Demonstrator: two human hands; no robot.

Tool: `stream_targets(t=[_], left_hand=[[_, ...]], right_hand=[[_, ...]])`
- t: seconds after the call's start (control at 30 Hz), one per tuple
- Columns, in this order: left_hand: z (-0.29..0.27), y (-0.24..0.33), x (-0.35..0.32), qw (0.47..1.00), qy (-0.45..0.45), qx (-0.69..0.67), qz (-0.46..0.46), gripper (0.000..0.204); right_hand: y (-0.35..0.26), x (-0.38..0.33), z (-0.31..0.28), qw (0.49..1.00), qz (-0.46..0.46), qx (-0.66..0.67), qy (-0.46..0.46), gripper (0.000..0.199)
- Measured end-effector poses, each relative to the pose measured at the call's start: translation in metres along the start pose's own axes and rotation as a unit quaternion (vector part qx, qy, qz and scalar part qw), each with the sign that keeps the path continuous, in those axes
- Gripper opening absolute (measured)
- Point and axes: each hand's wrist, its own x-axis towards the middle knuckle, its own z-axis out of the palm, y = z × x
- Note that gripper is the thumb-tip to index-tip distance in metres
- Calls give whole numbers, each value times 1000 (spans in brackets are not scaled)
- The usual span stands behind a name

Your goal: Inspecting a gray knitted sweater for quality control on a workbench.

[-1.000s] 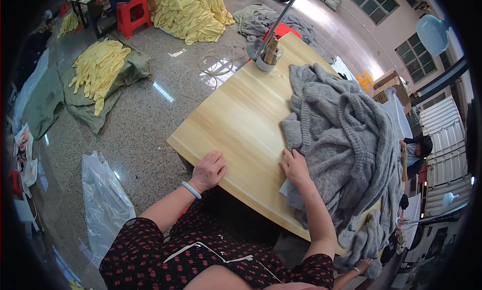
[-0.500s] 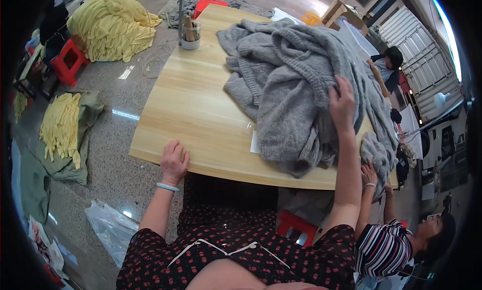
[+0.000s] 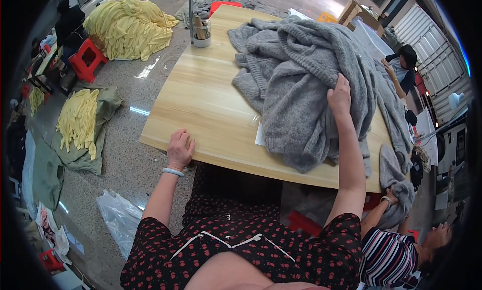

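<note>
A heap of grey knitted sweaters (image 3: 306,97) lies on the right half of a wooden table (image 3: 201,97). My right hand (image 3: 340,97) is on the heap, its fingers curled over a ribbed band of a grey sweater; the fingertips are partly sunk in the knit. Resting at the table's near left edge, my left hand (image 3: 179,149) holds nothing and its fingers are loosely bent and apart. A small white paper (image 3: 259,134) sticks out from beneath the heap's near left side.
At lower right a co-worker in a striped shirt (image 3: 389,255) holds another grey knit piece (image 3: 394,182). A cup of tools (image 3: 202,35) stands by a metal pole at the far left corner. Yellow garments (image 3: 128,29) and a red stool (image 3: 88,60) are on the floor.
My right hand's fingers have curled onto the ribbed band. The co-worker has drawn a grey knit piece away from the table to the right. My view has shifted slightly; my left hand stays at the edge.
</note>
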Motion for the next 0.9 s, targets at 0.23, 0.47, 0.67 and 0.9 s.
stream_targets(t=[0.23, 0.47, 0.67, 0.9], left_hand=[[14, 23, 22, 989, -17, -111, -101, 11], [-7, 161, 103, 702, -279, -610, -240, 33], [-33, 238, 134, 488, -355, -754, -260, 34], [11, 200, 94, 564, -293, -713, -296, 19]], right_hand=[[33, -16, -49, 956, 111, 251, -106, 34], [-56, -62, -109, 617, 120, 736, -254, 23], [-117, -124, -140, 754, -40, 538, -374, 19], [-108, -72, -111, 914, -85, 346, -196, 14]])
